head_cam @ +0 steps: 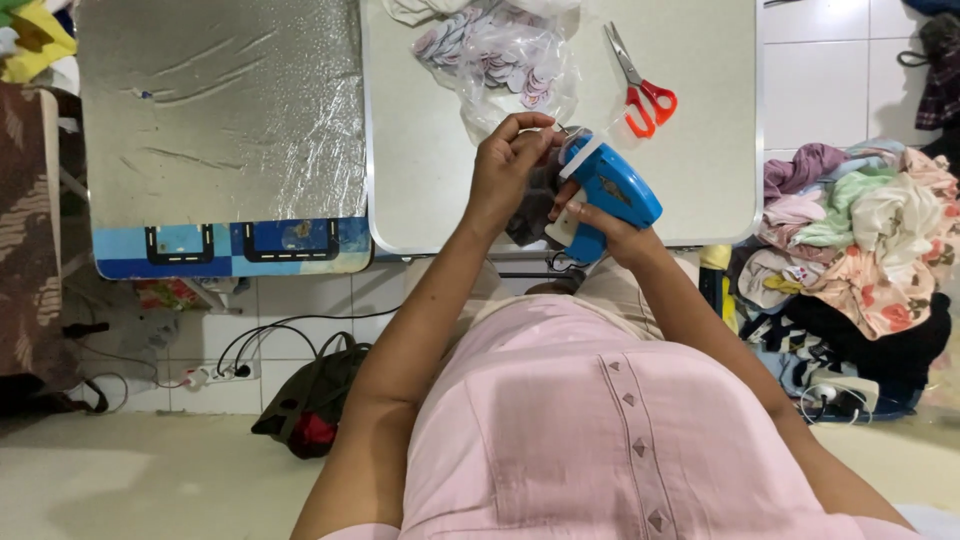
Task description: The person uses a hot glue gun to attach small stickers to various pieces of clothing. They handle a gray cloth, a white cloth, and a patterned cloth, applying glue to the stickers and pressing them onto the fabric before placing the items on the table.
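Observation:
My right hand [600, 222] grips a blue tagging gun [612, 190] with a white trigger, held over the near edge of a white table [700, 180]. My left hand [505, 170] pinches a small piece at the gun's tip and bunches a dark grey cloth [532, 205] against it. Both hands meet just above the table edge. Whatever the left fingertips pinch is too small to make out.
Orange-handled scissors [640, 85] and a clear bag of small round tags [495, 50] lie further back on the table. A foil-covered ironing board [220, 110] stands to the left. Piled clothes [860, 230] sit on the right, with a power strip [215, 375] and dark bag [310, 405] on the floor.

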